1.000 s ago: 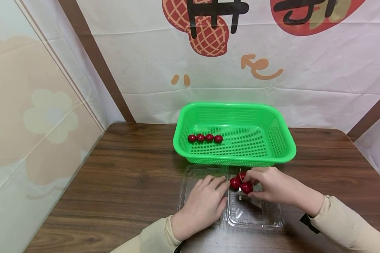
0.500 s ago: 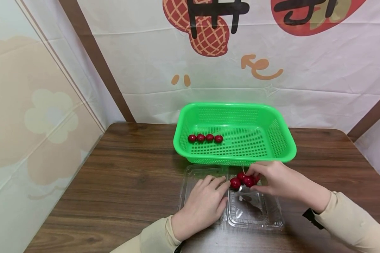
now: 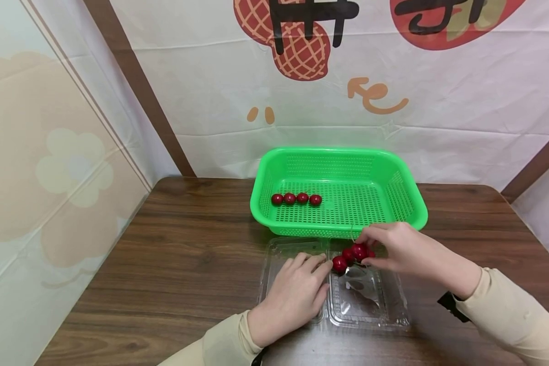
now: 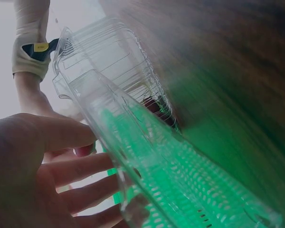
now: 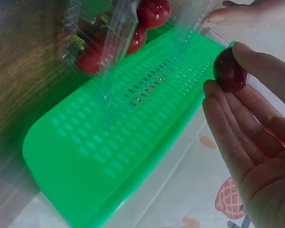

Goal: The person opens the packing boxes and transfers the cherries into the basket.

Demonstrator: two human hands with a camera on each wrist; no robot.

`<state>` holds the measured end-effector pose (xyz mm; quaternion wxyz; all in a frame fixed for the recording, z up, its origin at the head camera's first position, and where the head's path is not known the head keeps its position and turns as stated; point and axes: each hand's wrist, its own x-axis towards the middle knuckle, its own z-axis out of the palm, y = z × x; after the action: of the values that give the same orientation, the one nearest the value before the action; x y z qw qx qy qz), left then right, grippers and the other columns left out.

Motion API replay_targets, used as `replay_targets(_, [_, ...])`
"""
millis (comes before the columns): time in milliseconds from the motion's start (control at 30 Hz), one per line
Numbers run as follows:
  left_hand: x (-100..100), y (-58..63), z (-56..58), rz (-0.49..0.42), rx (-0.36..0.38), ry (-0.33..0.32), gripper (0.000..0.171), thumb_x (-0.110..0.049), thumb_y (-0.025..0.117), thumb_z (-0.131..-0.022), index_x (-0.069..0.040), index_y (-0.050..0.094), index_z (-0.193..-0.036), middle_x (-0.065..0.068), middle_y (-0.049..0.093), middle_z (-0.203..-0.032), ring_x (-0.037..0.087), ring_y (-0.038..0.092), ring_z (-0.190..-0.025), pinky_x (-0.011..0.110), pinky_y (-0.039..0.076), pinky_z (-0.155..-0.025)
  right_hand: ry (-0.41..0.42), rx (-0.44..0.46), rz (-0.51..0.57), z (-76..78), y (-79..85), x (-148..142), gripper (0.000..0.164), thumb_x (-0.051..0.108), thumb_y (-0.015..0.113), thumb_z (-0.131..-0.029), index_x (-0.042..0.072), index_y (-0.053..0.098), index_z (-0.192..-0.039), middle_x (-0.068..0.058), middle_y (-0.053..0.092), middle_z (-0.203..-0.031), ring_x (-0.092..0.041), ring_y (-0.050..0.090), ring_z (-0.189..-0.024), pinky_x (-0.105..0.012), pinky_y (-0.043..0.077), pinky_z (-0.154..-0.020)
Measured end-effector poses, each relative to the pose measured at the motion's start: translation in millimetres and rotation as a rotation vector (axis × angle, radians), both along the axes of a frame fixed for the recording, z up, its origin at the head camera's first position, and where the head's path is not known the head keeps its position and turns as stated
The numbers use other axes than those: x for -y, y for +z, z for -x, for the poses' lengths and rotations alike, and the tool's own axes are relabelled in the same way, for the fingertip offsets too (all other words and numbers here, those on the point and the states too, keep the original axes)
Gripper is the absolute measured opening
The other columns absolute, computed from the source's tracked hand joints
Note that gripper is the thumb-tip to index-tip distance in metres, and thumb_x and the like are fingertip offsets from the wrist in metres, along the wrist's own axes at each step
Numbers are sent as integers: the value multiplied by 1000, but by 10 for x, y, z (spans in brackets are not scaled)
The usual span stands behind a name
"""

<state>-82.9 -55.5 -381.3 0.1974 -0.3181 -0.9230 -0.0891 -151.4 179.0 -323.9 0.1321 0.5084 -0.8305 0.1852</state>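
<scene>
My right hand [image 3: 402, 254] pinches a dark red cherry [image 5: 230, 69] between thumb and fingertips, above the right half of a clear plastic clamshell box [image 3: 361, 310]. Under and beside it, a few more cherries [image 3: 340, 264] lie in that half, near its back; one partly shows behind the fingers. A thin stem rises by the held cherry in the head view. My left hand [image 3: 295, 295] rests on the box's left half near the middle fold, fingers extended and relaxed. In the left wrist view its fingers [image 4: 85, 168] lie along the clear plastic edge.
A green plastic basket [image 3: 334, 230] stands just behind the box, with a row of several cherries [image 3: 296, 199] at its left. All rest on a brown wooden table [image 3: 187, 264]. A printed cloth [image 3: 210, 101] hangs behind.
My right hand has moved back and slightly right, lifting the cherry off the box's floor; another cherry now shows behind it. My left hand has stayed in place.
</scene>
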Motion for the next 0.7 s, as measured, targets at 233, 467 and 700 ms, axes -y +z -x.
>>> replay_targets(233, [1,12,-2,3,14,1,36,-29,60,-83,-12,64,-114,5,64,-116,20,53,-103,35,47,-78,-9,-20,16,53,58,-8,28,16,80,-63,11,62,-85,5,65,-78,-4,58,-68,-23,53,-55])
replay_targets(467, [4,16,-5,2,19,0,36,-29,61,-82,-12,64,-114,5,64,-116,21,53,-103,35,48,-78,-24,-34,1,126,110,-16,28,17,80,-64,12,62,-84,5,65,-79,-3,58,-68,-24,52,-54])
replay_targets(700, [7,12,-6,3,17,-2,35,-28,60,-83,-13,64,-114,5,63,-116,20,53,-103,35,47,-77,-40,-23,-19,202,157,-15,28,17,80,-63,12,62,-84,5,66,-81,-4,61,-70,-26,54,-58])
